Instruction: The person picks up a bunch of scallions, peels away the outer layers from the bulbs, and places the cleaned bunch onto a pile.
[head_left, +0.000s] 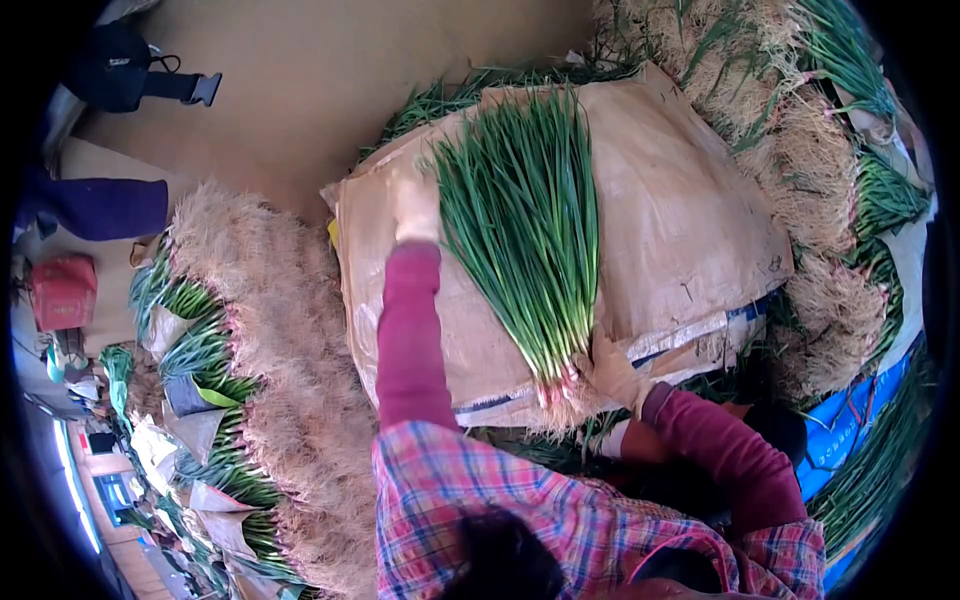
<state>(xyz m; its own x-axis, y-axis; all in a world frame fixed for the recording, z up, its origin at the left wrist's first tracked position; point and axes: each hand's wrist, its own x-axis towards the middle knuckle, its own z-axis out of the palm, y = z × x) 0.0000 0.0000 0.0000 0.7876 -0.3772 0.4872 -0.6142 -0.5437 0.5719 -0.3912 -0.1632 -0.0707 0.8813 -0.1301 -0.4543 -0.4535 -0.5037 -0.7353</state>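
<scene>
A bundle of long green onions (pixel 530 220) lies spread on a tan sheet-covered pile (pixel 690 210), leaves toward the top and roots near me. My left hand (pixel 412 205), light-coloured and smeared by motion, is beside the left edge of the leaves; its fingers cannot be made out. At the root end, my right hand (pixel 612 372) rests against the right side of the pale stems, its fingers apart and partly spread. Both sleeves are maroon under a plaid garment.
Rows of rooty bundles (pixel 300 400) stand at the left, more root bundles (pixel 810 170) at the right. A blue sheet (pixel 850 420) lies at lower right. At upper left are a purple sleeve (pixel 110 207) of another person, a black bag (pixel 110 70) and a red bag (pixel 65 292).
</scene>
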